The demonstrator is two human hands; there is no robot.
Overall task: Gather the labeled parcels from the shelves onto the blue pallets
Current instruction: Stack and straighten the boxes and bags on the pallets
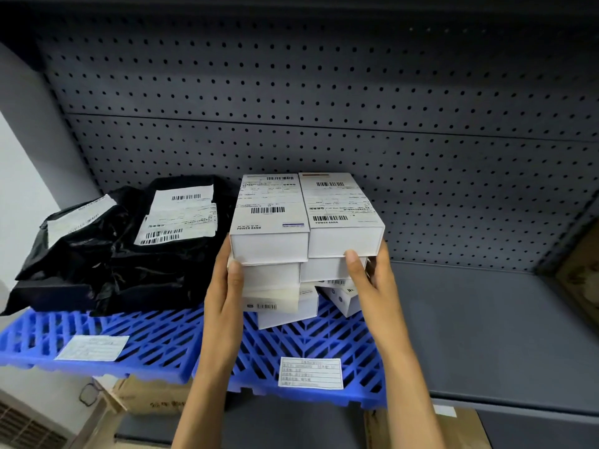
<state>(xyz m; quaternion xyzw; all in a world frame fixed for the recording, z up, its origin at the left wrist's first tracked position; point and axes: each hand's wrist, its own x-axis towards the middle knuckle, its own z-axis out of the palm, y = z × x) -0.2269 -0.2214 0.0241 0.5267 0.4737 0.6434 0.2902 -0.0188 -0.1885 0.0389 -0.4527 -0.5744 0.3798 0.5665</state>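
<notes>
Item: white box stack [301,247] on the right blue pallet [324,338], right of the black bags [129,254]; my left hand [227,286] and right hand [369,280] grip its sides, fingers curled, presumably keeping both columns together.

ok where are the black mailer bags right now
In the head view, the black mailer bags lie piled at the left on the blue pallet, just left of the stack of white boxes both hands hold.

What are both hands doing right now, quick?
Left hand: grips the left side of the stack of white boxes.
Right hand: grips the stack's right side.
</notes>
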